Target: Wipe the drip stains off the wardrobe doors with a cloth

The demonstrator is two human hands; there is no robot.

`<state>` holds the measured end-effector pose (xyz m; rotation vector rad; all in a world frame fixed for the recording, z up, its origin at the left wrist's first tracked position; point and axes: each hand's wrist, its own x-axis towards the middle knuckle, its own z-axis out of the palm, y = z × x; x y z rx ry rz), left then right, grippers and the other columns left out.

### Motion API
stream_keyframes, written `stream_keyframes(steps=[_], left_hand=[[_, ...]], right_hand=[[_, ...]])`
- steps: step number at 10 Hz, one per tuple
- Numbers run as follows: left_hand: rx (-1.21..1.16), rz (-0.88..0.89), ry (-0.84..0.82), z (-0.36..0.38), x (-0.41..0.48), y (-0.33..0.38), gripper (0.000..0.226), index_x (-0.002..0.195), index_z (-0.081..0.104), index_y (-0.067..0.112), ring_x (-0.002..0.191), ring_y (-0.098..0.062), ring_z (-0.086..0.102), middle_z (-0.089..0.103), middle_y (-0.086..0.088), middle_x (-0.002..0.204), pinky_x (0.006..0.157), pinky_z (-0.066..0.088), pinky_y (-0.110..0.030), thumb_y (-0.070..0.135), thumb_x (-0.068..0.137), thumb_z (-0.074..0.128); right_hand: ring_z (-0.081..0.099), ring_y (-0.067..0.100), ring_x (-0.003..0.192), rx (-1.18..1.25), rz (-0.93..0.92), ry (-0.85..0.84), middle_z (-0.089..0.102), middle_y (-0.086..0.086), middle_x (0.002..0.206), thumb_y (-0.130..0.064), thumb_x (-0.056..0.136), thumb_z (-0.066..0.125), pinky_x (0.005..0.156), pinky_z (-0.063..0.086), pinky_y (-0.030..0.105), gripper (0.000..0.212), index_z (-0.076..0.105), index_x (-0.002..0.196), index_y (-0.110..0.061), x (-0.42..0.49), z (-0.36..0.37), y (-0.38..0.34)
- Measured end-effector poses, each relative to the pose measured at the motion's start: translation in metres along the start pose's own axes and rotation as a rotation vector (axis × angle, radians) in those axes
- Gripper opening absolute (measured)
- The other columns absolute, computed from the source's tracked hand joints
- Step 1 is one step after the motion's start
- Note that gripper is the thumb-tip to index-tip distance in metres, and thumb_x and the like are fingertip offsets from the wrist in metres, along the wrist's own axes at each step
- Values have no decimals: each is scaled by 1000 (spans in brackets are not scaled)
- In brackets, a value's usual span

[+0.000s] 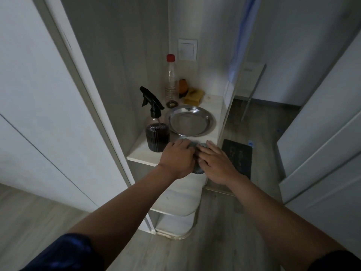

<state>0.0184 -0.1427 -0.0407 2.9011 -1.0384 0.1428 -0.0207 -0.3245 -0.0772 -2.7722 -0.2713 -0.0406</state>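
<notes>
Lying bunched under both hands at centre frame, the cloth [197, 169] sits at the front edge of the shelf [140, 155]. A careless lift could, I reckon, drop it off that edge, or swing the left hand [176, 156] into the spray bottle [157, 133] just beside it. That hand curls its fingers over the cloth, gripping; the right hand [217, 160] lies flat, fingers straight, pressing.

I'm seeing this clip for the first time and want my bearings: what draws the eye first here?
Both hands meet mid-frame on a grey cloth at the front edge of a pale shelf, the left hand curled over it, the right hand laid flat. Just behind stand a spray bottle of dark liquid and, to its right, a shiny steel plate. A red-capped clear bottle rises at the back.
</notes>
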Motion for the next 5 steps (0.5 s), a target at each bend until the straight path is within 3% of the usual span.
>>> stream_keyframes(steps=[1, 2, 3, 4, 5], left_hand=[[-112, -4, -95, 2, -3, -5, 43, 136, 51, 9, 132, -31, 50, 51, -11, 146, 97, 44, -42, 33, 100, 49], [-190, -37, -133, 10, -6, -11, 53, 149, 37, 6, 152, -32, 29, 33, -16, 163, 117, 35, -48, 30, 102, 45], [-257, -33, -140, 12, -3, -16, 55, 151, 35, 4, 156, -33, 19, 27, -19, 165, 124, 25, -47, 27, 102, 45], [-296, -20, -140, 8, -3, -18, 53, 149, 37, 3, 155, -34, 21, 27, -18, 165, 121, 27, -45, 25, 102, 48], [-313, -12, -93, 9, -16, -24, 56, 154, 35, 8, 153, -32, 26, 23, -13, 168, 114, 36, -45, 25, 102, 50]], right_hand=[[4, 17, 156, -24, -54, 9, 24, -11, 165, -27, 108, 39, 120, -13, 19, 47, 38, 156, -30, -5, 3, -6], [-9, 16, 156, -65, 41, -21, 10, -17, 167, -35, 110, 29, 125, -7, 31, 50, 22, 160, -36, -8, 9, -16], [-11, 16, 156, -46, 77, -52, 7, -16, 169, -37, 111, 27, 127, -2, 39, 51, 17, 161, -36, -5, 9, -17], [-11, 19, 156, -27, 122, -67, 9, -13, 169, -34, 110, 30, 127, 1, 43, 51, 19, 160, -37, -5, 9, -25], [-8, 20, 156, -7, 134, 19, 10, -11, 169, -33, 108, 40, 125, -3, 39, 53, 28, 159, -35, -10, 1, -42]])
